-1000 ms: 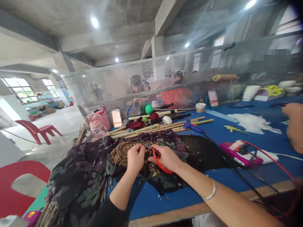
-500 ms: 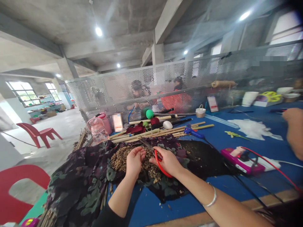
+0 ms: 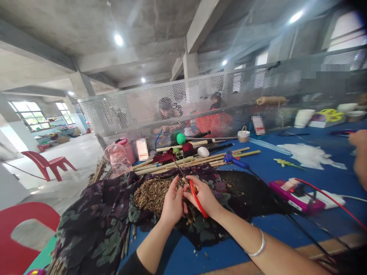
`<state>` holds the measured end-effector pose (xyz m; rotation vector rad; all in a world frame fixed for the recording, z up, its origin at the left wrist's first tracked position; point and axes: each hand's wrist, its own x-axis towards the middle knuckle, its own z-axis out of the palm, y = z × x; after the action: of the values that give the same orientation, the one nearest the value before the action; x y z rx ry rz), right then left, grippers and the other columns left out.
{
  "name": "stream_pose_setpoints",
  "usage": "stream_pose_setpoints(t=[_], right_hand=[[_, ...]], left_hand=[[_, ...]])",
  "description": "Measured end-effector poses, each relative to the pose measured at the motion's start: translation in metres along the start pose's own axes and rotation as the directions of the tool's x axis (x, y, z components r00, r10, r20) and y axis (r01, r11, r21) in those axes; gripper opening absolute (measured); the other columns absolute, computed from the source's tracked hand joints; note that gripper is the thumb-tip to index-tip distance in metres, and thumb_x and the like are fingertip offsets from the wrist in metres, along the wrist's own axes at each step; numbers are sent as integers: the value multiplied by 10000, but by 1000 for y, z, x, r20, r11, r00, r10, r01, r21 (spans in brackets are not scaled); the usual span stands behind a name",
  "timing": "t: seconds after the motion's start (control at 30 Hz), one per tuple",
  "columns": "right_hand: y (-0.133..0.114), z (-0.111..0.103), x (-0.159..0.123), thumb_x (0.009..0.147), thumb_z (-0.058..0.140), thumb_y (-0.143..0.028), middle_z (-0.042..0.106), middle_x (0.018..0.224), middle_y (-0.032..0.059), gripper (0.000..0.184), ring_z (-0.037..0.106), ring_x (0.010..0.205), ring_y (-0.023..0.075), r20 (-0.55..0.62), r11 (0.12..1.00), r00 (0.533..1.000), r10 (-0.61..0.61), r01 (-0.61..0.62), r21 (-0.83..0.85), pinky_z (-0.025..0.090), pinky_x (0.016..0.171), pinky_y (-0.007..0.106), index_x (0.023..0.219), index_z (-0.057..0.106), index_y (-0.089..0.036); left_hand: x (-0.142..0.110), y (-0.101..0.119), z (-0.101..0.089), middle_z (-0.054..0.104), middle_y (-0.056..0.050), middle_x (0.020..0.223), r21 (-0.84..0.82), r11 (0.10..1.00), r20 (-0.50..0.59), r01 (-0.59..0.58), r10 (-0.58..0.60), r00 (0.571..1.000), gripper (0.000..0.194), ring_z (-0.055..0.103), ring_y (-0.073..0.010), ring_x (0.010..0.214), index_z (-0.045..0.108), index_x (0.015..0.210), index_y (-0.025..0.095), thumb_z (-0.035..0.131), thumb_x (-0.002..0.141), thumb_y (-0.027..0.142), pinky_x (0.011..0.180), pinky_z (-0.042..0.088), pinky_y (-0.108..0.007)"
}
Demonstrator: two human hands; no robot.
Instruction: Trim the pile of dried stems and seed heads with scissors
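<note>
My right hand [image 3: 202, 196] is closed around red-handled scissors [image 3: 197, 200], whose metal blades point up and away to the left. Close beside it, my left hand [image 3: 173, 202] has its fingers curled together near the scissors. Anything pinched in those fingers is too small or hidden to make out. Both hands are over a heap of dried brown plant bits [image 3: 150, 193]. The heap lies on a dark floral cloth [image 3: 100, 217] spread across the blue table [image 3: 212, 259].
Behind the heap lie bamboo sticks [image 3: 160, 167], a green ball [image 3: 181, 138], a white ball [image 3: 203, 152] and a blue glue gun [image 3: 236, 160]. A magenta power strip [image 3: 298, 198] with cables is at right. Another person's hand [image 3: 361, 152] shows at the right edge. A perforated screen [image 3: 137, 110] stands behind.
My left hand has moved right, closer to my right hand, and its fingers have curled. The scissors have tilted to point more upward.
</note>
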<state>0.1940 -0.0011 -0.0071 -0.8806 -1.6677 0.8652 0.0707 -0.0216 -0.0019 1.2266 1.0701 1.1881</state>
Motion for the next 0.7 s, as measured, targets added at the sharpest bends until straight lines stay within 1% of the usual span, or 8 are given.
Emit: stream_pose_setpoints(t=[0.07, 0.13, 0.23, 0.3, 0.37, 0.5, 0.63, 0.7], right_hand=[[2, 0, 0, 693, 596, -186, 643, 839, 27, 451, 614, 675, 145, 10, 999, 1000, 4, -4, 32, 507, 689, 289, 1124, 460, -184], [2, 1, 0, 695, 587, -181, 636, 823, 22, 444, 608, 671, 141, 7, 998, 1000, 12, -12, 56, 506, 681, 284, 1119, 455, -181], [-2, -1, 2, 702, 579, -198, 616, 773, 9, 430, 595, 644, 138, -23, 996, 999, 40, -38, 86, 504, 635, 272, 1111, 447, -186], [-6, -3, 3, 702, 589, -223, 603, 740, 0, 423, 578, 598, 130, -46, 994, 997, 62, -57, 94, 492, 590, 264, 1100, 448, -189], [-10, -6, 5, 698, 605, -247, 597, 715, -8, 423, 556, 558, 119, -60, 993, 996, 72, -66, 96, 474, 557, 257, 1087, 450, -187], [-14, -11, 7, 690, 623, -301, 588, 685, -19, 452, 558, 559, 126, -67, 991, 994, 86, -78, 110, 457, 539, 259, 1090, 444, -191], [-15, -12, 7, 674, 640, -310, 566, 668, -31, 462, 557, 558, 127, -62, 991, 993, 99, -93, 98, 451, 536, 260, 1078, 447, -192], [-16, -12, 6, 670, 644, -305, 559, 665, -35, 459, 552, 558, 124, -54, 990, 993, 105, -99, 96, 449, 535, 257, 1070, 448, -194]], left_hand=[[0, 0, 0, 617, 13, 751, -10, 1000, 9, 5, -5, 1000, 591, 439, -29, 291, 198, 1382, 253, 415, 850, 392, 262, 275, -139], [0, 1, -1, 613, 17, 712, 8, 1000, 16, 13, -13, 1000, 589, 438, -37, 290, 229, 1376, 233, 414, 846, 412, 262, 267, -143], [-1, 4, -2, 612, 5, 658, 105, 994, -9, -11, 12, 1000, 484, 431, -46, 296, 472, 1225, 167, 426, 830, 444, 279, 272, -160], [-2, 6, -3, 627, -13, 654, 213, 974, -44, -84, 95, 995, 394, 449, -55, 335, 611, 1038, 147, 472, 808, 435, 321, 310, -175], [-4, 9, -5, 638, -18, 638, 317, 934, -66, -166, 197, 978, 324, 481, -74, 393, 665, 932, 153, 518, 790, 403, 387, 363, -191], [-7, 11, -8, 669, -36, 661, 447, 857, -56, -257, 313, 948, 280, 558, -130, 519, 696, 905, 173, 522, 796, 364, 510, 438, -236], [-8, 13, -11, 699, -59, 792, 589, 725, 7, -356, 436, 900, 239, 616, -170, 700, 704, 838, 190, 503, 816, 317, 670, 468, -272], [-9, 14, -12, 696, -59, 802, 655, 649, 57, -387, 469, 881, 220, 614, -169, 718, 695, 840, 192, 498, 822, 290, 687, 461, -270]])
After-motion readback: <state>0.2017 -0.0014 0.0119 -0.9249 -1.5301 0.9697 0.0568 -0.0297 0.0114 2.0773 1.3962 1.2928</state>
